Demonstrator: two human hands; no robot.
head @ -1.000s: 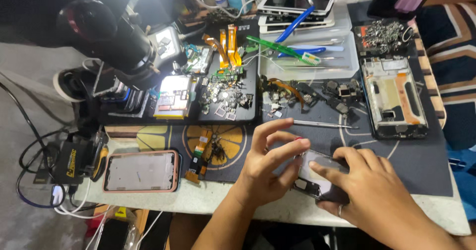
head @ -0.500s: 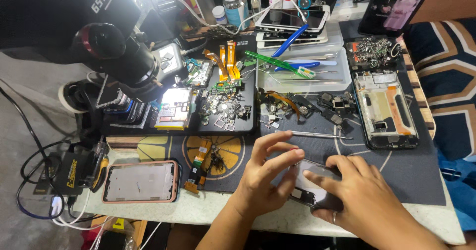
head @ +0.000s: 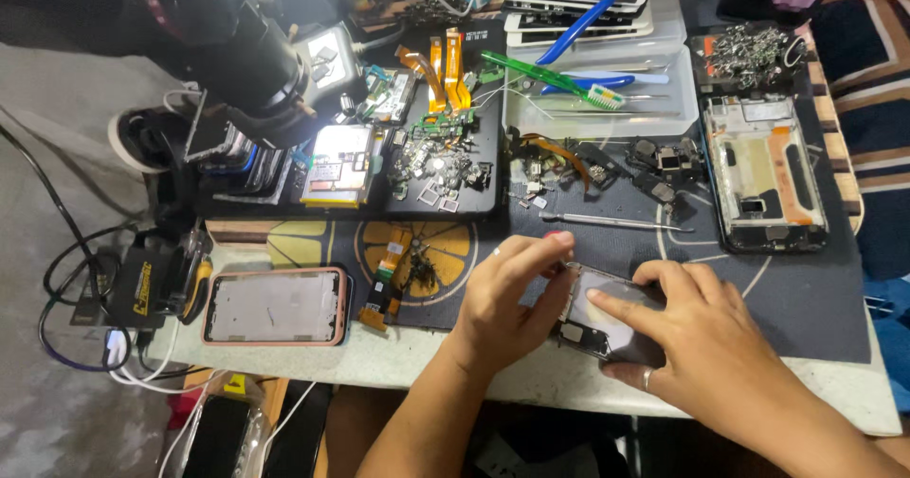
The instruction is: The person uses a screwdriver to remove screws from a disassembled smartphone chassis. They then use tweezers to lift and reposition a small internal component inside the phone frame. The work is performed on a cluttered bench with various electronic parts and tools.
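Note:
A dismantled dark phone (head: 599,319) lies at the front edge of the dark work mat (head: 815,307). My right hand (head: 697,341) cups it from the right, the forefinger pressing flat on its inner plate. My left hand (head: 507,293) reaches over from the left, fingertips pinched at the phone's upper left corner; a small red-tipped item shows at the fingertips, too small to identify. Both hands touch the phone.
A microscope (head: 223,37) stands at the back left. A pink-cased phone (head: 275,306) lies at the front left beside cables. An opened phone frame (head: 766,175), a metal pry tool (head: 616,220), loose parts, orange flex cables (head: 444,61) and a clear tray with a green toothbrush (head: 555,75) fill the back.
The view has shifted closer to the bench. My left fingers have closed in on the phone's upper corner, and my right forefinger now lies stretched across the phone.

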